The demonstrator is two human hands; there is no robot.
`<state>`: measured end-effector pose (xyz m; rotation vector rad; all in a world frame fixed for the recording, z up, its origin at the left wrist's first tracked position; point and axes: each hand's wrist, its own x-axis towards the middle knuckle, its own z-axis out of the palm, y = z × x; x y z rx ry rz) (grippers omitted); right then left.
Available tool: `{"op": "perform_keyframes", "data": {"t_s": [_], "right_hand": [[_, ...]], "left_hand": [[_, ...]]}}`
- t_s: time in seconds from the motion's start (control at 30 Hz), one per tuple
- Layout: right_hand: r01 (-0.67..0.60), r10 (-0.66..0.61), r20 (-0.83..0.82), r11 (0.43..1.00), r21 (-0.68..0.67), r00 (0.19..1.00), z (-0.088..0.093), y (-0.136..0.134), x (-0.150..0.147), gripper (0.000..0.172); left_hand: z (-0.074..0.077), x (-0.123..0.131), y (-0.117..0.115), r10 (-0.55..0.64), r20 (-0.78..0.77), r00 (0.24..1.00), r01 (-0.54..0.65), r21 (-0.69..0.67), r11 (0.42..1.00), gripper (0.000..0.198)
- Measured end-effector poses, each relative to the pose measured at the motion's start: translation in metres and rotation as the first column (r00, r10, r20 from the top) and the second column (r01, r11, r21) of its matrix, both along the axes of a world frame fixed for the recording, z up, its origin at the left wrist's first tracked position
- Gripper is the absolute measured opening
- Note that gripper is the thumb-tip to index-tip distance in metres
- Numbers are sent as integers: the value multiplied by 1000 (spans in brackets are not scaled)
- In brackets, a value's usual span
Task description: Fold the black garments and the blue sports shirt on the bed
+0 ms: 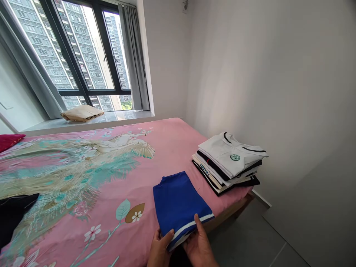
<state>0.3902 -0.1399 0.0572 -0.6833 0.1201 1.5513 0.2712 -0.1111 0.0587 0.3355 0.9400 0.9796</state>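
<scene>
A folded blue garment (179, 202) with a white stripe along its near side lies at the bed's front edge; its exact kind cannot be told. My left hand (161, 246) grips its near left corner, thumb on top and fingers mostly hidden beneath. Further right, my right hand (198, 244) holds the near edge, thumb against the striped side and the other fingers underneath. Beyond the garment, to the right, stands a stack of folded clothes, topped by a white shirt (222, 152) with dark trim and a round green badge.
The bed (172, 137) wears a pink sheet with a peacock and flower print. Black cloth (16, 213) lies at the left, and a red item (9, 141) behind it. On the window sill rests a beige folded bundle (82, 113). A wall (292, 111) bounds the right side.
</scene>
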Motion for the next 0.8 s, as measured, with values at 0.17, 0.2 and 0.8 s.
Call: {"op": "perform_keyframes", "data": {"t_s": [0.17,0.2,0.8], "right_hand": [[33,-32,8,994,-100,999,-1,14,-10,58],[41,-38,27,990,-136,999,-3,16,-10,55],[79,-54,338,995,-61,940,147,37,65,29]], "left_hand": [[-10,-4,-4,11,-67,998,-10,18,1000,76],[-14,-7,-5,12,-105,994,-9,26,1000,74],[-48,-59,85,379,-876,-296,628,120,769,54]]}}
